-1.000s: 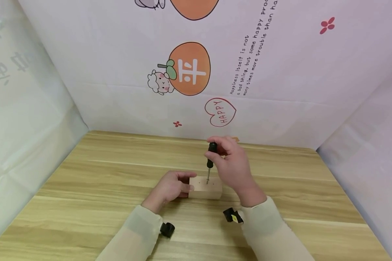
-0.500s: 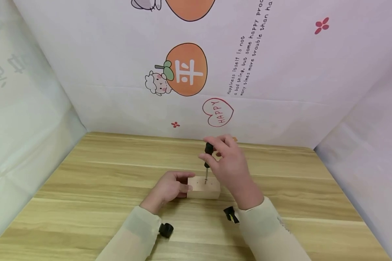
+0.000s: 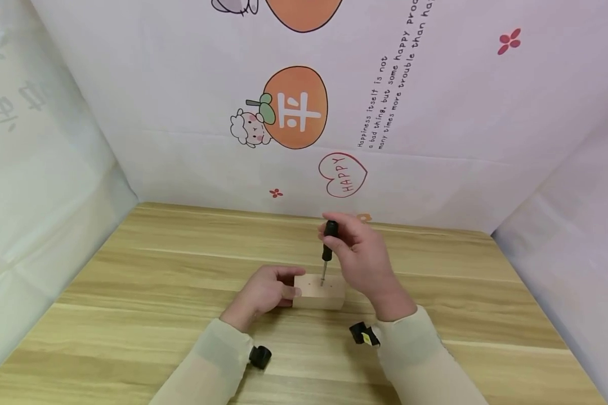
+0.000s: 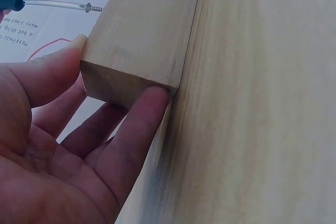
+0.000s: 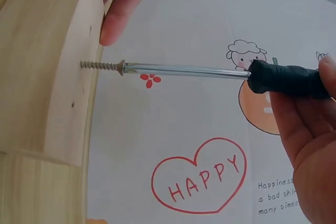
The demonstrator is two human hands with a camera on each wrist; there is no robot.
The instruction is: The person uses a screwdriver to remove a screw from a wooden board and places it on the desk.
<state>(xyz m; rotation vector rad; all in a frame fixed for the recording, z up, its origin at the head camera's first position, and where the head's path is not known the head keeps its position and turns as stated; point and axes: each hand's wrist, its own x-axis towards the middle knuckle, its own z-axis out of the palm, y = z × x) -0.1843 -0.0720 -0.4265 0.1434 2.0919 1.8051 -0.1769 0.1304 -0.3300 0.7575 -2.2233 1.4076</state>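
A pale wooden block point(image 3: 318, 302) lies on the table, with small holes in its top face. My left hand point(image 3: 263, 289) grips its left end, thumb on the top edge and a fingertip low on the end face, as the left wrist view shows. A screw point(image 5: 102, 66) stands upright in the block's middle, most of its thread above the wood. My right hand point(image 3: 367, 259) holds a screwdriver point(image 3: 327, 242) by its black handle, thumb and fingers around it. The metal shaft point(image 5: 184, 71) runs down to the screw head, tip right at it.
The wood-grain table point(image 3: 147, 292) stretches out on both sides of the block. A white printed sheet point(image 3: 192, 112) hangs behind it, with more white sheeting at left and right. Black wrist cameras point(image 3: 260, 356) sit at both cuffs.
My right fingers shift around the screwdriver handle: spread half a second ago, closer around it now. The screwdriver stays on the screw, and the left hand keeps its grip on the block.
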